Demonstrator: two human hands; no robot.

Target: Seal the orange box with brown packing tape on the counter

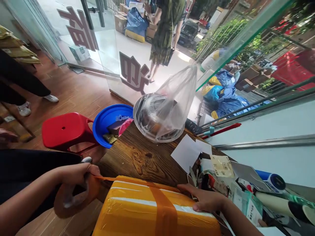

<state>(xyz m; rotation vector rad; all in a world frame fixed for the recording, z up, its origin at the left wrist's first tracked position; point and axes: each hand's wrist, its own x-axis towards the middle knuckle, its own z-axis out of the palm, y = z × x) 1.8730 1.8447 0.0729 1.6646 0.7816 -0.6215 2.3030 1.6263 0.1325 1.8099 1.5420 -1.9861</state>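
Both forearms bare to the frame edge; no sleeves, watch, rings or gloves visible on either. Left hand [76, 173] and right hand [205, 200] uncovered, fingers plain (nails too blurred to judge). Dark, near-black garment across the lap at lower left, smooth fabric, with no visible pattern or markings.

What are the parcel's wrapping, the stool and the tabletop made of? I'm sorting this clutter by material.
The parcel looks wrapped in glossy yellow plastic film, crossed by brown adhesive tape; the shine and wrinkles suggest this. What lies beneath is hidden. The red stool seems moulded plastic, smooth and evenly coloured. The tabletop appears to be dark stained wood, with visible grain and a knot.
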